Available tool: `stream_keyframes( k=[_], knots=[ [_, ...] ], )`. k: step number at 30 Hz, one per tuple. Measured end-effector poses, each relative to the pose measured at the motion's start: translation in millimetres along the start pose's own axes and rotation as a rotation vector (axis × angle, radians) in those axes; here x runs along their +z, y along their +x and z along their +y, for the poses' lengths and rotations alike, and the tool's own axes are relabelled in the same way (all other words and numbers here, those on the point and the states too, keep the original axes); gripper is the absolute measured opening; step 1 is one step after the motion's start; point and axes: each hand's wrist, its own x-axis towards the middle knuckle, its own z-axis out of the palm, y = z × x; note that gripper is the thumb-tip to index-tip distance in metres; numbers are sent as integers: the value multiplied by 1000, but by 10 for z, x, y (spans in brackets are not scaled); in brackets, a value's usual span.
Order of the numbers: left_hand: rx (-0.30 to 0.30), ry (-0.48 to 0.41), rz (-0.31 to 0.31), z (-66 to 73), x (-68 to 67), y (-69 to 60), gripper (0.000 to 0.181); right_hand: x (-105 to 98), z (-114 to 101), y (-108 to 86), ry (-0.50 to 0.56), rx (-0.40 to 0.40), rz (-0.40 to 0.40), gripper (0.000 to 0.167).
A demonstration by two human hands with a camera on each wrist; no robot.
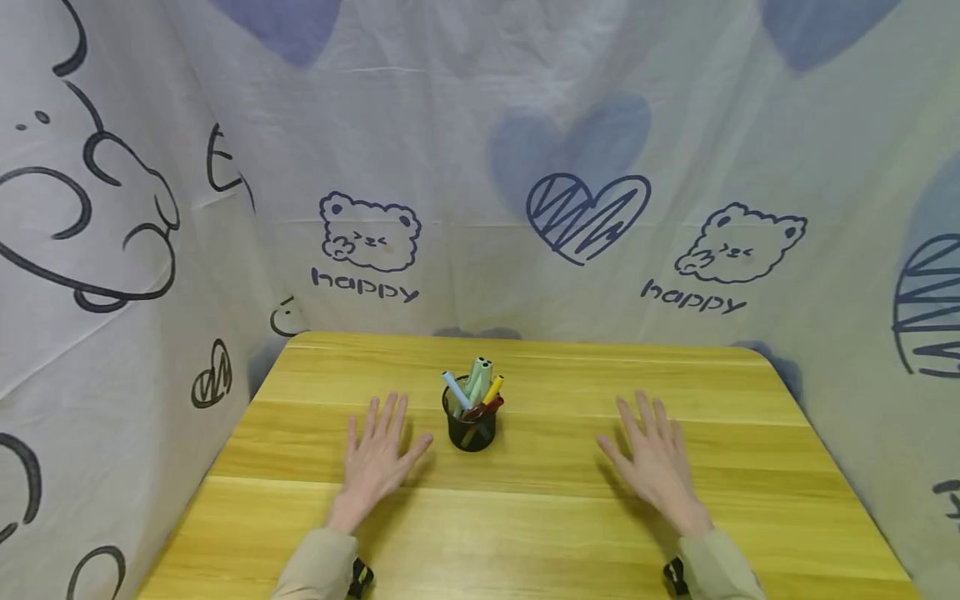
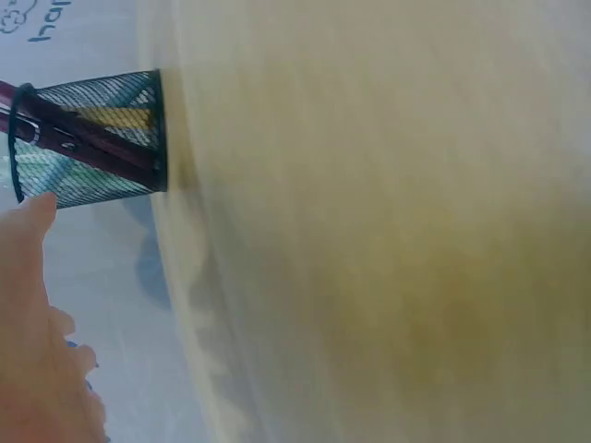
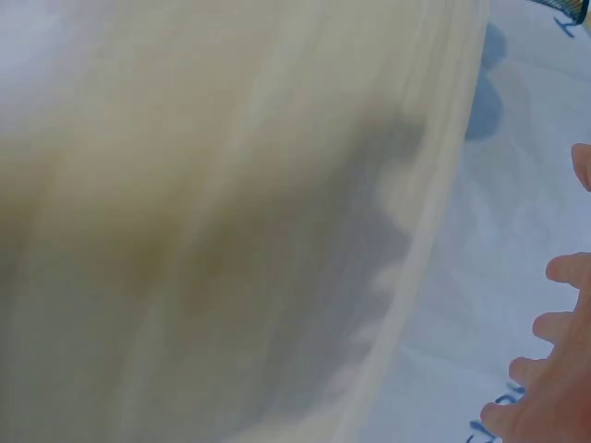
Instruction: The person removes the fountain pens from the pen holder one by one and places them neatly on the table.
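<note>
Both hands are held above a light wooden tabletop (image 1: 525,542) with rounded far corners, its smooth yellow surface streaked by long bands of grain. The left hand (image 1: 377,458) has its fingers straight and fanned wide, the thumb pointing out toward a black mesh cup (image 1: 472,432) and just beside it, with a gap between them in the head view. The right hand (image 1: 657,460) is likewise flat and spread wide, its thumb angled inward, well apart from the cup. Soft shadows of the hands fall on the wood. The cup stands upright between the hands, nearer the left one, a round cylinder of fine see-through wire with a thicker dark rim. Slender pens lean inside it: pale green pens (image 1: 481,377) with round, dark-centred ends, a light blue pen (image 1: 455,389) tilted to the left, a yellow pen (image 1: 493,388) tilted to the right, and glossy dark red pens (image 2: 92,143) whose long barrels show through the mesh. Beige fabric sleeves (image 1: 321,560) reach the wrists, with a small black device (image 1: 362,577) at the left cuff. Behind hangs a softly creased pale cloth (image 1: 450,125), printed with blue hearts (image 1: 573,137), scallop-edged bear faces (image 1: 371,233) and rounded "happy" lettering (image 1: 365,285).
</note>
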Motion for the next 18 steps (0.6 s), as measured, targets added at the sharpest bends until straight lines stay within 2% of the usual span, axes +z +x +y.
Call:
stream_keyframes(
  k=[4, 11, 15, 18],
  knots=[
    [12, -57, -47, 73, -62, 7, 86, -52, -91, 81, 26, -41, 3, 76],
    [54, -184, -108, 190, -169, 25, 86, -95, -267, 204, 61, -130, 60, 72],
    [79, -329, -152, 219, -201, 63, 88, -117, -391, 280, 141, -174, 55, 69],
    [100, -477, -199, 225, -199, 105, 89, -131, -486, 341, 256, -195, 31, 65]
  ],
)
